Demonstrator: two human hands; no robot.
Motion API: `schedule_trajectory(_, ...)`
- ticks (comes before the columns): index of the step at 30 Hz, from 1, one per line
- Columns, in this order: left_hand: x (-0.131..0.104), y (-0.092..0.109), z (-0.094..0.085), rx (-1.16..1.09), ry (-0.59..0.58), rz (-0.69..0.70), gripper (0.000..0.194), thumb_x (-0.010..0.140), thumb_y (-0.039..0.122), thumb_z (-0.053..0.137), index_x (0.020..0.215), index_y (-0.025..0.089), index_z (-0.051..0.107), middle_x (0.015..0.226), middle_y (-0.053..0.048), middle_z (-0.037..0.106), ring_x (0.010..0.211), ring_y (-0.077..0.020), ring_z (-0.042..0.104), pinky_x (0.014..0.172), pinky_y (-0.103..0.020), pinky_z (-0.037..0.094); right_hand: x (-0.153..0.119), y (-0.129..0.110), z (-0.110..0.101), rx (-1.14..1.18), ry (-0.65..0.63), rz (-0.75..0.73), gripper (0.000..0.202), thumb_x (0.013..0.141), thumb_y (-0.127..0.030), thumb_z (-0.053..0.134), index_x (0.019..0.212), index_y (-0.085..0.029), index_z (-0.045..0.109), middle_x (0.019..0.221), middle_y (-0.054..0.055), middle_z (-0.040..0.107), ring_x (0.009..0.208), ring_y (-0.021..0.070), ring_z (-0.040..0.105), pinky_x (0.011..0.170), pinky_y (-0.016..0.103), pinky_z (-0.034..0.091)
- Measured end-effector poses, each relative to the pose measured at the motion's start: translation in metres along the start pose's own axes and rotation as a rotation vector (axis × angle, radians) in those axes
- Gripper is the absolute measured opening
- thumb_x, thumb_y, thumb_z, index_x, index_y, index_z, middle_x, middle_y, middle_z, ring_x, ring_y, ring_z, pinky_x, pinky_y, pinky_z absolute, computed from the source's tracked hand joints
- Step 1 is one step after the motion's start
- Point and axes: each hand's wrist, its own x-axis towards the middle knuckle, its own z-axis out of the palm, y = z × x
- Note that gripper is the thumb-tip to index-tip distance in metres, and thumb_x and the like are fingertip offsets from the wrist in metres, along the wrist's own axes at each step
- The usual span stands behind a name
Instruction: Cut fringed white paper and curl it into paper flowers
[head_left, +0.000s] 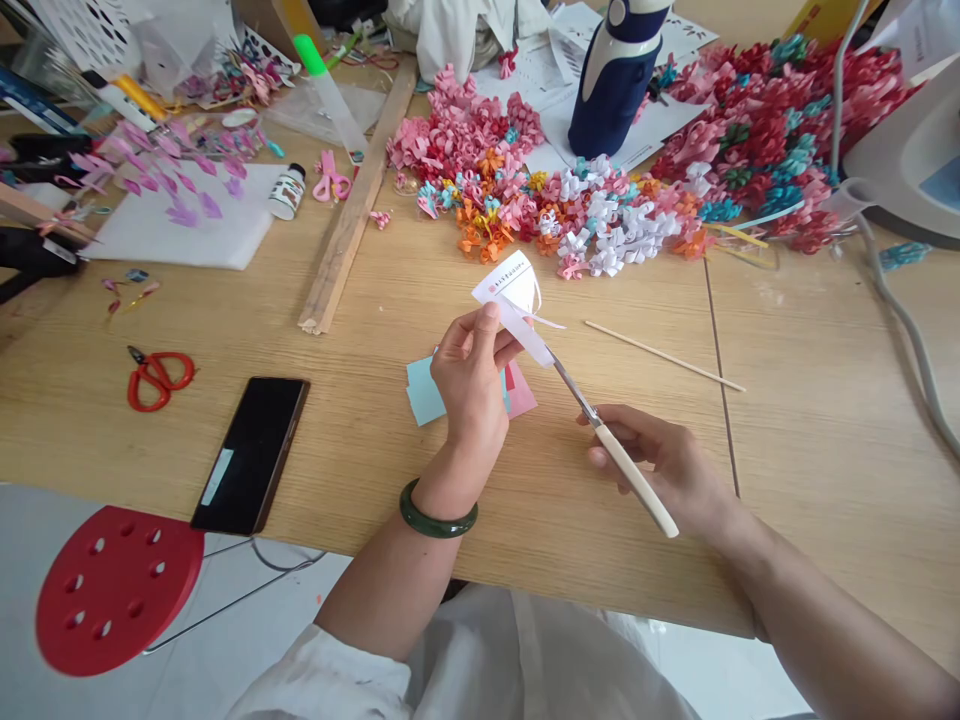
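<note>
Both hands are over the table [825, 420], apart from each other and each gripping something. Between its thumb and fingers, the left hand [474, 385] pinches a white paper [510, 283] with a line of print (too small to read), held above some blue paper [426, 392] and pink paper [523, 396]. In the right hand [660, 460] is a pair of scissors [636, 480] with white handles, its blades pointing up to the lower end of the white paper. Just beyond the scissors lies a thin stick [664, 355]; farther back, ribbon bows [615, 230] are heaped near a dark blue bottle [615, 90].
</note>
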Motion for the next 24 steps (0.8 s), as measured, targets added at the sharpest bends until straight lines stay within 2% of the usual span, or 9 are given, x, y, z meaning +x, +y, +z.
schedule_trajectory(6, -0.0024, -0.0035, 0.0007, -0.031, -0.024, -0.004, 0.027, 0.076, 0.039, 0.079, 0.082, 0.018, 0.064, 0.083, -0.002, 0.076, 0.084, -0.0216, 0.077, 0.079, -0.032, 0.06, 0.0008, 0.0045, 0.0003, -0.008, 0.02, -0.018, 0.04, 0.082, -0.053, 0.068, 0.097, -0.016, 0.066, 0.064, -0.002, 0.05, 0.057, 0.0111, 0.044, 0.048, 0.025, 0.041)
schedule_trajectory(14, -0.0023, -0.0046, 0.0009, -0.013, -0.03, -0.001, 0.027, 0.077, 0.04, 0.078, 0.082, 0.018, 0.064, 0.082, -0.003, 0.076, 0.084, -0.0216, 0.077, 0.079, -0.033, 0.06, 0.0008, 0.0045, 0.0002, 0.008, 0.011, -0.014, 0.044, 0.081, -0.056, 0.07, 0.098, -0.016, 0.066, 0.061, -0.004, 0.046, 0.056, 0.0105, 0.042, 0.048, 0.024, 0.04)
schedule_trajectory(24, -0.0017, -0.0042, 0.0008, -0.004, -0.028, -0.008, 0.028, 0.076, 0.041, 0.079, 0.082, 0.018, 0.063, 0.081, -0.002, 0.075, 0.083, -0.0213, 0.076, 0.077, -0.032, 0.061, 0.0007, 0.0058, 0.0007, -0.007, 0.015, 0.013, 0.047, 0.079, -0.058, 0.07, 0.1, -0.016, 0.067, 0.063, -0.002, 0.05, 0.055, 0.0111, 0.045, 0.047, 0.025, 0.039)
